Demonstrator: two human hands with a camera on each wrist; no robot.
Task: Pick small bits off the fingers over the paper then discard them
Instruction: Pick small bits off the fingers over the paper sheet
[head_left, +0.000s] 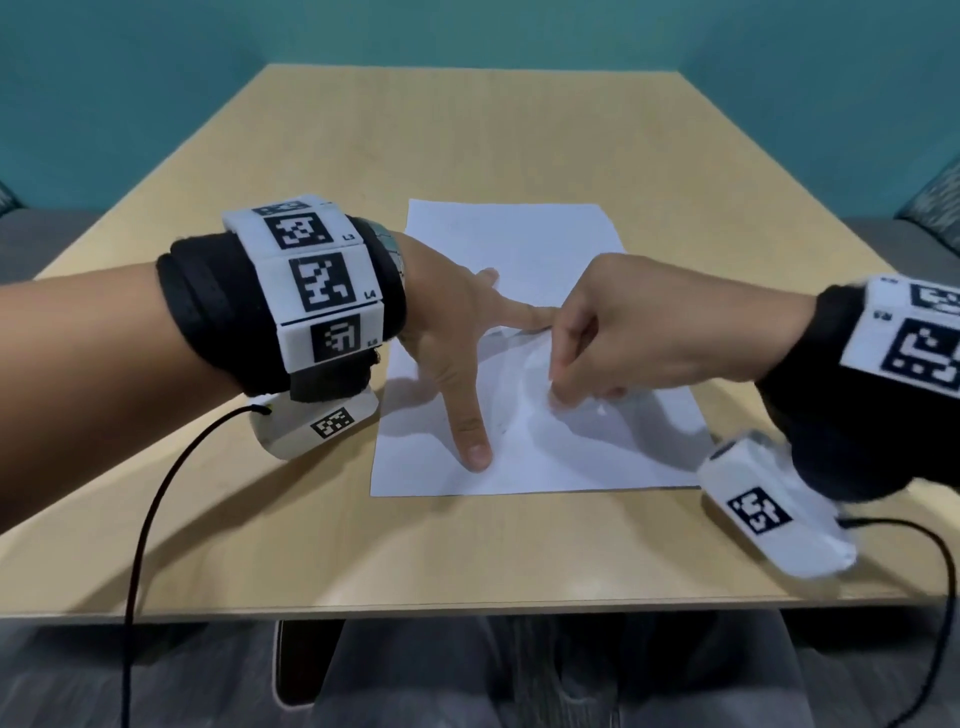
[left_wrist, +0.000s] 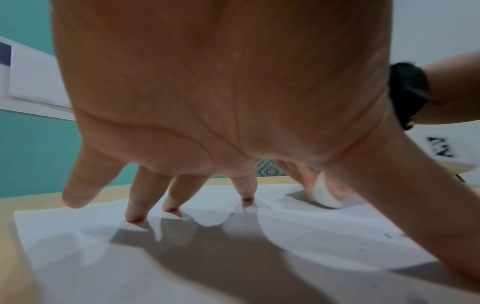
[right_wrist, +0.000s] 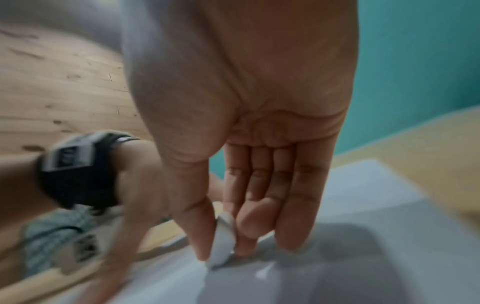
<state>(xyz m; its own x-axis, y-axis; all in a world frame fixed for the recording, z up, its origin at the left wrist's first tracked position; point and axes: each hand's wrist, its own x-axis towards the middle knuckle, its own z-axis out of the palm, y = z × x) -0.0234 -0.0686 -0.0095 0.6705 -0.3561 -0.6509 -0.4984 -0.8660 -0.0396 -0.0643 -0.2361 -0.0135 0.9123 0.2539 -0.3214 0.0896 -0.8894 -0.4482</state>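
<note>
Left hand (head_left: 447, 317) splayed, fingertips on paper (head_left: 519, 234); right hand (head_left: 623, 332) grip pinching white eraser (right_wrist: 222, 242) against paper on tabletop (head_left: 363, 135).

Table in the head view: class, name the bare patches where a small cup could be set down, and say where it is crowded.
Free: the table beyond the paper, and the near strip between the paper and the table's front edge. Crowded: the paper's middle, where the left hand props on spread fingertips and the right hand pinches a white eraser.
</note>
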